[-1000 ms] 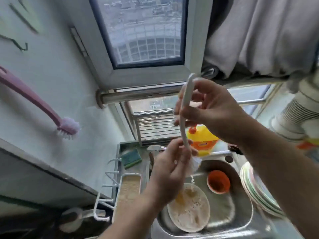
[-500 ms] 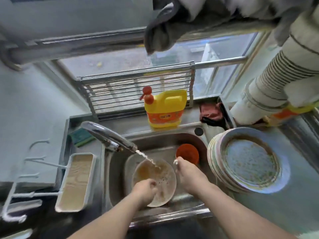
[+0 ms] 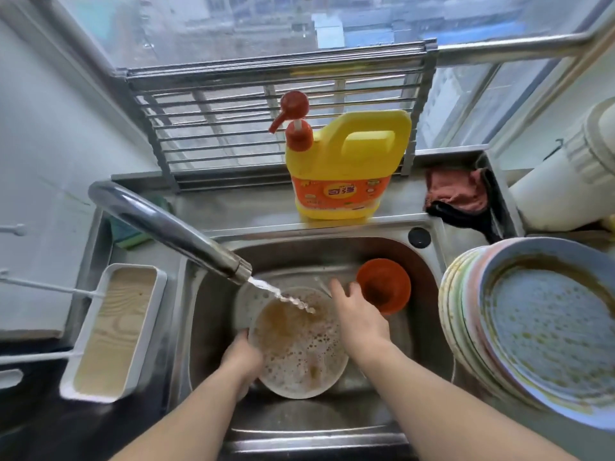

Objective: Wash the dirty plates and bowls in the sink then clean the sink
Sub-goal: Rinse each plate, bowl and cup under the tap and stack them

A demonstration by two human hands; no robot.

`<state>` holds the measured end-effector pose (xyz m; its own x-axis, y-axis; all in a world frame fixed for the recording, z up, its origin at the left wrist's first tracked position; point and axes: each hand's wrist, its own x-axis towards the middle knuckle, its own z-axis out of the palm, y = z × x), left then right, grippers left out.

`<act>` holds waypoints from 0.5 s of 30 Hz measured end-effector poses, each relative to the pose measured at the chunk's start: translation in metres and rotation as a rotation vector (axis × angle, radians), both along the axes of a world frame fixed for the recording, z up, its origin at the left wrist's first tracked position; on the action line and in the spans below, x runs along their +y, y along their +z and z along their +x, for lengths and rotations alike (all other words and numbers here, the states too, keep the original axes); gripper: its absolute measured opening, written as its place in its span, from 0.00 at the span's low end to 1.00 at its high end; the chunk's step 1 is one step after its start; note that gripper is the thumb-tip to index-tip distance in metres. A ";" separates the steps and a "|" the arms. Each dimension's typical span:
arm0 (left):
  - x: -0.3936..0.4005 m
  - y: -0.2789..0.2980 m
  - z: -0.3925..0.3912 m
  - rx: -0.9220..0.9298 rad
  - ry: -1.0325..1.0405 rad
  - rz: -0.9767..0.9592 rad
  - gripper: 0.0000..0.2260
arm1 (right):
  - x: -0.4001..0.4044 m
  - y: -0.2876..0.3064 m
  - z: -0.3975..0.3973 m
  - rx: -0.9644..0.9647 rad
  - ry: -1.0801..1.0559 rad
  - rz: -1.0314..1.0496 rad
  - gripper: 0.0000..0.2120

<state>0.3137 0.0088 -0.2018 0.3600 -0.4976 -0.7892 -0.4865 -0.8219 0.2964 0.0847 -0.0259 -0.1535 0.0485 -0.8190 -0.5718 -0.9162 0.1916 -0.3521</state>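
I take the sink [image 3: 429, 257] as the reference landmark. A dirty plate [image 3: 299, 344], filmed with brown water and bubbles, sits inside the sink toward its near-left part. The faucet [image 3: 173, 232] reaches in from the sink's far-left corner, and its stream of water [image 3: 286, 296] lands on the far part of the plate.

My left hand [image 3: 241, 359] grips the plate's left rim, fingers curled round the edge. My right hand [image 3: 357, 316] hovers over the plate's right rim with fingers relaxed and slightly spread, holding nothing; I cannot tell whether it touches the plate.

An orange bowl [image 3: 384, 286] lies inside the sink at its far-right part, just beside the right hand's fingertips. A stack of dirty plates [image 3: 532, 327] stands on the counter right of the sink. A yellow detergent bottle [image 3: 342, 168] stands upright on the ledge behind the sink, with a pink cloth [image 3: 456, 194] to its right. A white tray [image 3: 113, 331] sits left of the sink.
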 end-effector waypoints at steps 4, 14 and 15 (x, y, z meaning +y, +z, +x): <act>-0.002 -0.004 -0.003 0.056 0.133 0.024 0.10 | 0.020 -0.002 0.013 0.101 0.115 -0.045 0.32; -0.010 0.073 0.006 -0.009 -0.085 -0.328 0.07 | 0.034 -0.010 0.000 -0.156 -0.382 0.389 0.28; -0.011 0.081 0.009 -0.053 -0.183 -0.416 0.08 | 0.030 -0.009 0.003 -0.186 -0.397 0.384 0.26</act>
